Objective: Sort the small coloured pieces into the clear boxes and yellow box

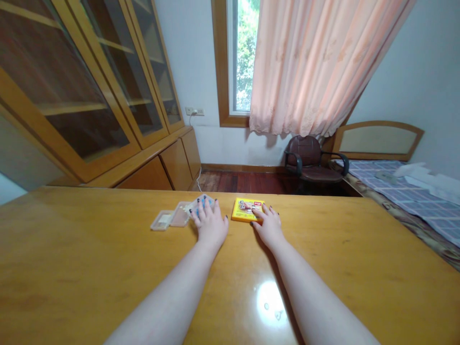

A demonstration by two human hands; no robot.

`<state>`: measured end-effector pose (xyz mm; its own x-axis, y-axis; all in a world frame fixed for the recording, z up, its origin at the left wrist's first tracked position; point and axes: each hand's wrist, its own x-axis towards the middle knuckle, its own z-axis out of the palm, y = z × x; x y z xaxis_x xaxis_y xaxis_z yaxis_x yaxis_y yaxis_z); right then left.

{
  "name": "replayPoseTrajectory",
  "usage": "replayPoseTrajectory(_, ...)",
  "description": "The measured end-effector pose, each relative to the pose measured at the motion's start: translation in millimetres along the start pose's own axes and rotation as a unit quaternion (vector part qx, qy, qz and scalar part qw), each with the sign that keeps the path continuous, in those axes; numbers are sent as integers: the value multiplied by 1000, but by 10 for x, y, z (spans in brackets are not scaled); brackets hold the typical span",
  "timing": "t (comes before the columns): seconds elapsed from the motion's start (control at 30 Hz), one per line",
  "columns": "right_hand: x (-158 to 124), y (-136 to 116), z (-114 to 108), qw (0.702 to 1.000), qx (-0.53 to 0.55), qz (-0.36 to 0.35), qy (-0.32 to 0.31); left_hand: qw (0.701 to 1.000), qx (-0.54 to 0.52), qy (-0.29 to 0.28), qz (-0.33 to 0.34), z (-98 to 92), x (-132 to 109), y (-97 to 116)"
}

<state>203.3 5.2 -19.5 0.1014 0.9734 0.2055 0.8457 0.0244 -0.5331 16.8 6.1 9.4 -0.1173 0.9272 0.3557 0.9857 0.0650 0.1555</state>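
Toward the far edge of the surface [108,263], left of its middle, lies a shallow clear case [155,224] with a pale insert; no writing on it can be read. Just right of it is a pinkish case [179,216], flat on the surface, with small pale pieces by its upper right side, too small to make out. Next, close to the far edge, comes a clear case with blue inside [193,207], partly hidden by the left hand [209,226]. This hand's grip is released: the fingers, with dark nails, are spread wide and lie over the case without closing round it, the thumb out to the right. Any print under the fingers is covered.

Right of that hand, near the middle of the far edge, a flat yellow box [244,212] lies face up. Its top bears dark-and-white characters at the left, a picture in the middle and a red label at the upper right; the lettering is too small to read. The right hand [270,229] rests at the box's right side, its grip loose, fingers parted, some touching the top, thumb by the near edge.
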Motion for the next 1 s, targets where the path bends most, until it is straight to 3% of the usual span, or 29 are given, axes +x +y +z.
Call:
replayPoseTrajectory(0.13,-8,-8,-6,1000,3,-7,-3,999,20,-36,-27,72,6,-34)
replayPoseTrajectory(0.27,-14,-22,-14,1000,7,-5,-7,998,34,-45,-10,85,-5,-19)
replayPoseTrajectory(0.4,-11,-21,-15,1000,5,-8,7,999,31,-27,16,45,-6,0)
replayPoseTrajectory(0.5,-6,-11,-12,1000,5,-6,8,999,28,2,-24,37,37,-61)
replayPoseTrajectory(0.6,-3,-1,-9,1000,8,-11,-5,998,10,3,-65,55,91,-146)
replayPoseTrajectory(0.9,-29,-39,-52,997,41,-44,-54,998,-21,2,-60,64,119,-156)
replayPoseTrajectory(1.0,-48,-76,-83,995,55,-55,-65,997,-36,32,-52,41,121,-142)
